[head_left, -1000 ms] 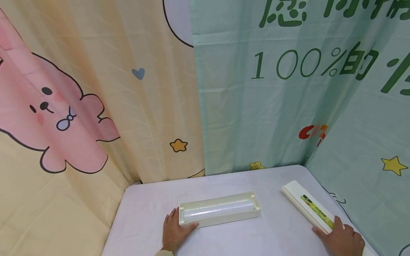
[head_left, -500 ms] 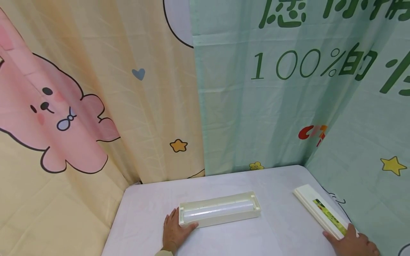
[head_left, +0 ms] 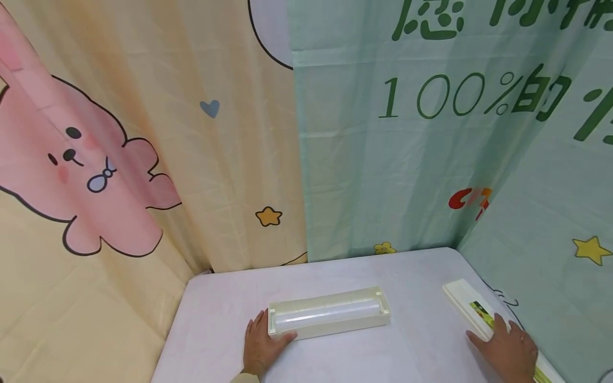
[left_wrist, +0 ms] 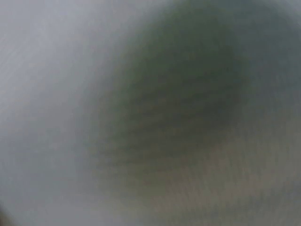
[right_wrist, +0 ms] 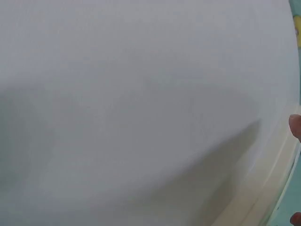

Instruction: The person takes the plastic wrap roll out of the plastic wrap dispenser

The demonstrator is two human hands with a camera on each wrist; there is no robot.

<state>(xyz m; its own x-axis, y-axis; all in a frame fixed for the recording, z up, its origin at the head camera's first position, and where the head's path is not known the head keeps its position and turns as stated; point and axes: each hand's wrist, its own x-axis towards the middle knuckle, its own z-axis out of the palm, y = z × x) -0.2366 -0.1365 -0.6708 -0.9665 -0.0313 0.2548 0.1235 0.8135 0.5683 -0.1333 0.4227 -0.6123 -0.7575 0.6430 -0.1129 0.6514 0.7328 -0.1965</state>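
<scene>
A long cream plastic cling film box [head_left: 335, 329] lies uncovered on the table, with a clear, shiny roll [head_left: 330, 314] inside. My left hand [head_left: 262, 344] grips its left end, thumb along the front wall and fingers at the end. To the right, a long white lid [head_left: 462, 298] with a green label lies slanted near the table's right edge. Over the lid's middle is my right hand [head_left: 510, 348], fingers spread and thumb out to the side. In the right wrist view, fingertips show beside the lid [right_wrist: 261, 183]. The left wrist view is only blur.
A white cloth covers the table [head_left: 412, 298]. Behind it hang a cream curtain [head_left: 239, 159] and a green curtain [head_left: 364, 175], the green one also running along the right side. Both meet the table's far edge.
The lid has shifted right and come to lie by the table's right edge. My right hand has moved from its near end up over its middle. Left hand and box stay put.
</scene>
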